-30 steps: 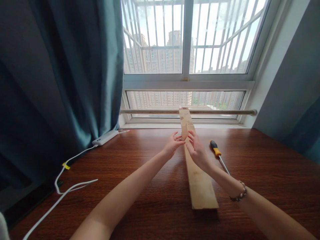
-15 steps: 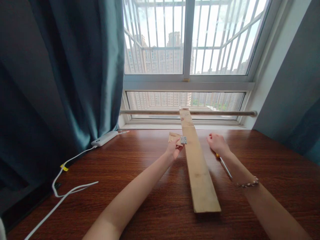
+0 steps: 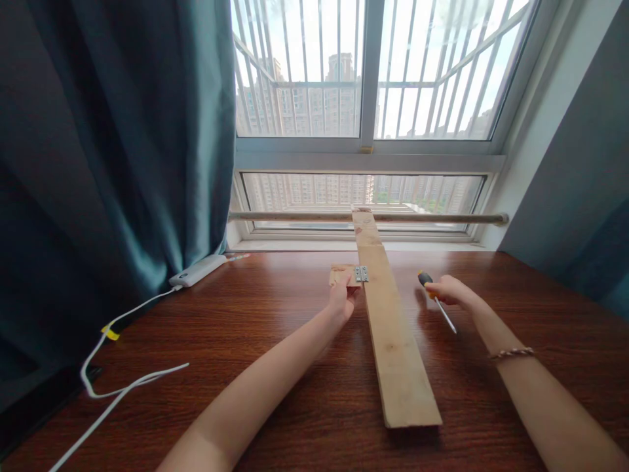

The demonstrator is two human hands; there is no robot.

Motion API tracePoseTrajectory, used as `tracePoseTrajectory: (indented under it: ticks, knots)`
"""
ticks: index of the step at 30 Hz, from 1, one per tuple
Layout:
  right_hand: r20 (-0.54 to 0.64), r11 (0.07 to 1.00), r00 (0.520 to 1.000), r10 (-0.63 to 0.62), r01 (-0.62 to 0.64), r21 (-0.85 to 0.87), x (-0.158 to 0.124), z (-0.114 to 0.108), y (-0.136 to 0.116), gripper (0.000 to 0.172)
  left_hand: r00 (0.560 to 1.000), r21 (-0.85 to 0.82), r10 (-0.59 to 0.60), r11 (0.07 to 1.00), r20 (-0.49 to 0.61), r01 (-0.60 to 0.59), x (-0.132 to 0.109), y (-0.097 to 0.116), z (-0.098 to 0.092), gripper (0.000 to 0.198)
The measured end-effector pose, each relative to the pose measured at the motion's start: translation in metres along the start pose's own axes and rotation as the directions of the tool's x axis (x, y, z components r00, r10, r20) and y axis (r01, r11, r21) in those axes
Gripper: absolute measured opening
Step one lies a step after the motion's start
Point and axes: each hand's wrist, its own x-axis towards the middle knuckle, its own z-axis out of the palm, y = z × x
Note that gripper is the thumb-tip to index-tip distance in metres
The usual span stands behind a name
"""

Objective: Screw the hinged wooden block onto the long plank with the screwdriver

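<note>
A long pale wooden board (image 3: 393,328) lies lengthwise on the table, its far end reaching the rail by the window. At its left edge a silver metal hinge (image 3: 361,273) joins it to a small wooden piece (image 3: 339,269). My left hand (image 3: 344,298) is closed on that small piece, thumb on top and fingers beneath. To the right of the board, my right hand (image 3: 452,292) grips a screwdriver (image 3: 425,280) by its dark and yellow handle. The screwdriver's metal shaft slants down toward me, and its tip is near the table surface.
The brown wooden table (image 3: 275,301) fills the lower view. On the left, a white power strip (image 3: 200,271) trails a white cable (image 3: 142,380). A dark blue curtain (image 3: 196,131) hangs beside the window. A horizontal rail (image 3: 295,217) crosses in front of the glass.
My right hand has picked up the screwdriver, which lay beneath it on the table, and shifted slightly right. My left hand still holds the small wooden piece, which now looks flatter.
</note>
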Motion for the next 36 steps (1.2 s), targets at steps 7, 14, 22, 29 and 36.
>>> tracePoseTrajectory:
  ticks: [7, 14, 22, 29, 36]
  knots:
    - [-0.234, 0.156, 0.929, -0.286, 0.286, 0.945, -0.02, -0.041, -0.069, 0.006, 1.0, -0.048, 0.012, 0.999, 0.004, -0.012, -0.004, 0.003, 0.006, 0.01]
    - [-0.335, 0.066, 0.885, -0.323, 0.375, 0.925, -0.028, 0.015, -0.103, 0.016, 1.0, -0.032, 0.003, 0.999, -0.011, -0.003, 0.0, 0.005, 0.006, 0.011]
    - [-0.327, 0.088, 0.906, -0.268, 0.361, 0.928, -0.027, 0.025, -0.089, 0.022, 1.0, -0.028, 0.001, 1.0, -0.017, -0.002, -0.006, 0.007, 0.007, 0.013]
    - [-0.302, 0.144, 0.917, -0.263, 0.347, 0.927, -0.028, 0.03, -0.089, 0.028, 1.0, 0.04, 0.011, 0.999, 0.022, -0.012, -0.008, 0.007, 0.006, 0.014]
    - [-0.426, 0.268, 0.863, -0.274, 0.493, 0.828, -0.035, 0.03, -0.095, 0.028, 0.999, 0.071, 0.008, 0.997, 0.036, -0.011, -0.004, 0.005, 0.004, 0.016]
